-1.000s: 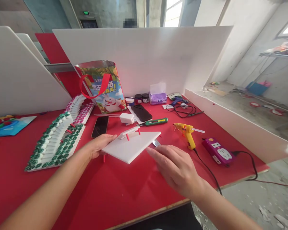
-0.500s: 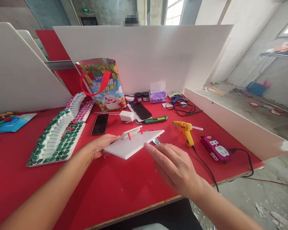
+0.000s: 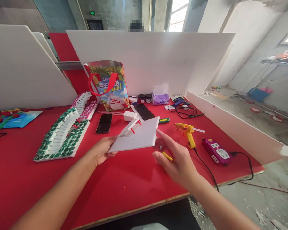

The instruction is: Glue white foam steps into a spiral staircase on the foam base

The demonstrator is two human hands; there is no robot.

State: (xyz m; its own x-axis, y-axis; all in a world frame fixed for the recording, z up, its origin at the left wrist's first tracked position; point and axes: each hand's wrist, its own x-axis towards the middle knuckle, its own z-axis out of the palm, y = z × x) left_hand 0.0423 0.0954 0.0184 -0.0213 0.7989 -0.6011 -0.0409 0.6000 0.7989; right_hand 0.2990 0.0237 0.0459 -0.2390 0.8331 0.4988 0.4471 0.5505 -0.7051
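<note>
A flat white foam board (image 3: 144, 135) is tilted above the table, its left edge held by my left hand (image 3: 104, 150). On its upper face, two short red pegs (image 3: 132, 130) stick out beside a narrow white strip (image 3: 128, 127) at the far left. My right hand (image 3: 179, 156) is at the board's right edge with thumb and fingers spread; its index fingertip looks to be at that edge. Seen through the gap by the thumb is a yellow-handled tool (image 3: 167, 156) with a metal end, partly hidden; it appears to lie on the table.
Beyond the board are a white block (image 3: 129, 116), two phones (image 3: 104, 123) and a green cutter (image 3: 164, 120). To the right are a yellow glue gun (image 3: 188, 132) and a purple power strip (image 3: 216, 150). Left stands a model with green discs (image 3: 74, 140), near a shopping bag (image 3: 114, 88).
The board has turned and tilted, its right side lifting, and its upper face shows more. My right hand's thumb and fingers have spread apart. The view has shifted slightly left.
</note>
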